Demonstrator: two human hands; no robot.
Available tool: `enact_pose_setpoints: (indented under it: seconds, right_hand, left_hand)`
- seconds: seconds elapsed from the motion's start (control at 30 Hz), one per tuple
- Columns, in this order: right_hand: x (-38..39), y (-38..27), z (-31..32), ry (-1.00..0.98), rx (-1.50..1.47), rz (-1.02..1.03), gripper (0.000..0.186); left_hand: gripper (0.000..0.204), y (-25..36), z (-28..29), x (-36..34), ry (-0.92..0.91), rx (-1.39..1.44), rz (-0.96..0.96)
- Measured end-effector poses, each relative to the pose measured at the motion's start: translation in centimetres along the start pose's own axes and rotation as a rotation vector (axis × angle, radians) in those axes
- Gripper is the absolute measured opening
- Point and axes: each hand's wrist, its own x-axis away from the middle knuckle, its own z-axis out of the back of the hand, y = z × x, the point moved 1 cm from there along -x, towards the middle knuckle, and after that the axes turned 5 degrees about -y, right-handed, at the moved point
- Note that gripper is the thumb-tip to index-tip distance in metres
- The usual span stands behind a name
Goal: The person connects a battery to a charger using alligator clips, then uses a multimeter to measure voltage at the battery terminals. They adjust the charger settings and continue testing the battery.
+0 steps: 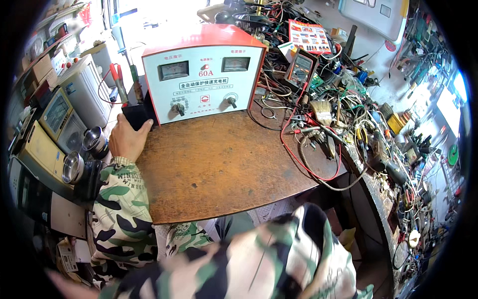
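Note:
My left hand [128,138] is closed around a small black box-shaped object [135,116] at the table's left edge, its thumb toward the red and white battery charger [204,74]. Just beyond that box stand a red-handled clamp-like piece [117,79] and a green one [134,74]; whether they touch the box I cannot tell. The charger is upright, with two meters and two black knobs on its front. Across the lower part of the view lies my right sleeve [234,264]. My right hand [72,285] is smeared by motion at the lower left, its fingers unclear.
A wooden table [214,159] spreads before me. On the right are a multimeter [300,68] with red leads, a paintbrush [322,112], pliers [362,139] and a dense heap of cables and tools. Metal cups [73,167] and cased devices [45,154] stand at the left.

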Motion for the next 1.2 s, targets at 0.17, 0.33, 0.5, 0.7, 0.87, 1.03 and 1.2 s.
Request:
enact_pose_setpoints:
  seconds: [0.17,0.33,0.5,0.7,0.87,1.03,1.2]
  right_hand:
    - [2.2,-2.3,0.7,-0.035,0.070,-0.102,0.013]
    - [6.3,-4.9,2.2,-0.106,0.182,-0.313,0.015]
    - [9.5,-8.0,4.6,-0.206,0.324,-0.471,0.016]
    - [11.8,-9.3,6.5,-0.285,0.423,-0.517,0.017]
    - [14.8,-9.4,7.3,-0.352,0.393,-0.592,0.019]
    - [15.7,-4.8,9.0,-0.496,0.120,-0.770,0.021]
    - [18.9,7.9,5.3,-0.143,-0.051,-0.728,0.020]
  left_hand:
    - [0.078,-1.3,-1.0,-0.5,0.075,-0.006,-0.057]
    - [0.078,-0.9,-0.3,-0.6,-0.032,-0.073,0.028]
    - [0.079,0.3,0.3,-0.3,-0.099,-0.011,0.086]
    - [0.078,0.4,1.1,-0.1,-0.128,0.008,0.115]
    - [0.087,0.9,0.8,-0.2,-0.231,0.038,0.123]
    - [0.073,1.6,-0.3,-0.5,-0.168,0.079,0.065]
    - [0.078,-0.4,1.2,-0.3,-0.143,-0.013,0.107]
